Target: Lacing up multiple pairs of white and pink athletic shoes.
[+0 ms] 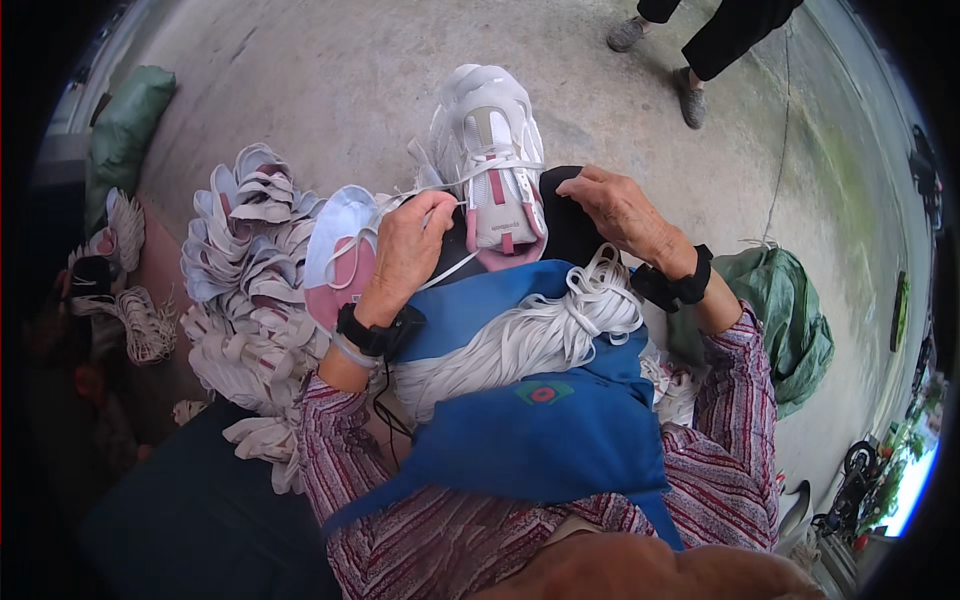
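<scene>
A white and pink sneaker upper [505,170] lies over my knees, its tongue toward me. A white shoelace [505,163] crosses its eyelets and runs to my left hand [408,240], which pinches it just left of the shoe. To the right of the upper, my right hand [625,215] is closed in a pinch over my dark trouser leg; what its fingertips hold is too small to make out. Below the upper, a thick bundle of white laces [530,335] rests on my blue apron [545,430]. Another pink and white upper [342,255] lies beside my left wrist.
Stacked white uppers [255,270] pile up at my left. More laces [145,325] hang farther left, near a green sack [130,130]. Another green sack [775,320] sits at my right. A person's legs [725,45] stand on the concrete floor [330,90] ahead.
</scene>
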Motion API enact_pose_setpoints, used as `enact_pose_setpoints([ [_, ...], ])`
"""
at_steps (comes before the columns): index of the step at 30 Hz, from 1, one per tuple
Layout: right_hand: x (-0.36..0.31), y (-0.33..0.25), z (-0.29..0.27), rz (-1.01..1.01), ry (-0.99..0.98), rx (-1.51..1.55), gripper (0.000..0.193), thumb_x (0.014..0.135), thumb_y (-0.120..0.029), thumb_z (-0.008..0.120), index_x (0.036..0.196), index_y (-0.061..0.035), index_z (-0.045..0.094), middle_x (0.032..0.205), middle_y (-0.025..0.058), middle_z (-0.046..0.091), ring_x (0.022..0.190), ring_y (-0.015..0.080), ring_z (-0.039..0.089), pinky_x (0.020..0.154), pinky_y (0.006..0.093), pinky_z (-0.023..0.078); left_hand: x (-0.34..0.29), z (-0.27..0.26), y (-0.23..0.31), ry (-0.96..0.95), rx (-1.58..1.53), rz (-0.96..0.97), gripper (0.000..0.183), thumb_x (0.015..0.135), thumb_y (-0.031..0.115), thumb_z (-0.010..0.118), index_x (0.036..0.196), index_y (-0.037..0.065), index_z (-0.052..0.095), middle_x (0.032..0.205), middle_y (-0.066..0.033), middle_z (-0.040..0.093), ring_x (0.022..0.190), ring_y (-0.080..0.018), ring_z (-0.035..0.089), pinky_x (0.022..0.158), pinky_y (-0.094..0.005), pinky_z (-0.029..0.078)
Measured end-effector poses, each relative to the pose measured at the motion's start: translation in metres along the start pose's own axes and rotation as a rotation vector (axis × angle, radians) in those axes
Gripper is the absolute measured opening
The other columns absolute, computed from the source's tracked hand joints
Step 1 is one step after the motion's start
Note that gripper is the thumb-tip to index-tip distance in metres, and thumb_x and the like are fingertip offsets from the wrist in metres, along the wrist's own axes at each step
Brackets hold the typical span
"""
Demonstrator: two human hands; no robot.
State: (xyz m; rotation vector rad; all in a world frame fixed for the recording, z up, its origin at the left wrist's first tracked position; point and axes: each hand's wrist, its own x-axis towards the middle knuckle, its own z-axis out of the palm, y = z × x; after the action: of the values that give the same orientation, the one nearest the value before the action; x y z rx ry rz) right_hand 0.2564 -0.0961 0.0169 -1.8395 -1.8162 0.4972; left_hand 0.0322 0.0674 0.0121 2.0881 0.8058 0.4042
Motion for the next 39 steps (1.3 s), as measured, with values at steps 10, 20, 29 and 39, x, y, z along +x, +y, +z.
enact_pose_setpoints([
  [10,0.036,-0.004,0.009,-0.038,0.088,0.058,0.021,0.081,0.006,0.052,0.101,-0.0009,0.055,0.083,0.0130,0.058,0.067,0.0258,0.060,0.063,0.0327,0.049,0.022,0.011,-0.014,0.040,-0.043,0.096,0.015,0.088,0.013,0.053,0.093,0.000,0.060,0.083,-0.0180,0.062,0.078,-0.0339,0.063,0.067,-0.0384,0.048],
  [20,0.034,-0.009,0.009,0.009,0.099,0.031,0.014,0.085,-0.002,0.055,0.098,-0.0024,0.056,0.084,0.0146,0.055,0.075,0.0312,0.059,0.065,0.0368,0.048,0.033,0.001,-0.009,-0.050,-0.010,0.036,0.020,0.086,0.018,0.056,0.091,0.000,0.063,0.084,-0.0193,0.064,0.081,-0.0354,0.062,0.072,-0.0387,0.049],
  [29,0.055,-0.004,0.003,-0.046,0.159,-0.203,0.010,0.088,-0.009,0.054,0.094,-0.0019,0.057,0.086,0.0169,0.055,0.075,0.0355,0.057,0.065,0.0388,0.047,0.059,-0.004,-0.018,-0.138,-0.152,-0.044,0.025,0.082,0.023,0.062,0.090,0.000,0.067,0.076,-0.0129,0.067,0.071,-0.0211,0.064,0.066,-0.0298,0.049],
  [39,0.055,-0.030,0.000,-0.062,-0.012,-0.419,0.015,0.079,-0.007,0.056,0.089,0.0039,0.054,0.086,0.0178,0.056,0.076,0.0336,0.061,0.062,0.0389,0.051,0.031,0.017,-0.010,0.166,0.055,0.249,0.014,0.080,0.017,0.066,0.083,0.004,0.067,0.081,-0.0116,0.065,0.075,-0.0301,0.063,0.065,-0.0344,0.049],
])
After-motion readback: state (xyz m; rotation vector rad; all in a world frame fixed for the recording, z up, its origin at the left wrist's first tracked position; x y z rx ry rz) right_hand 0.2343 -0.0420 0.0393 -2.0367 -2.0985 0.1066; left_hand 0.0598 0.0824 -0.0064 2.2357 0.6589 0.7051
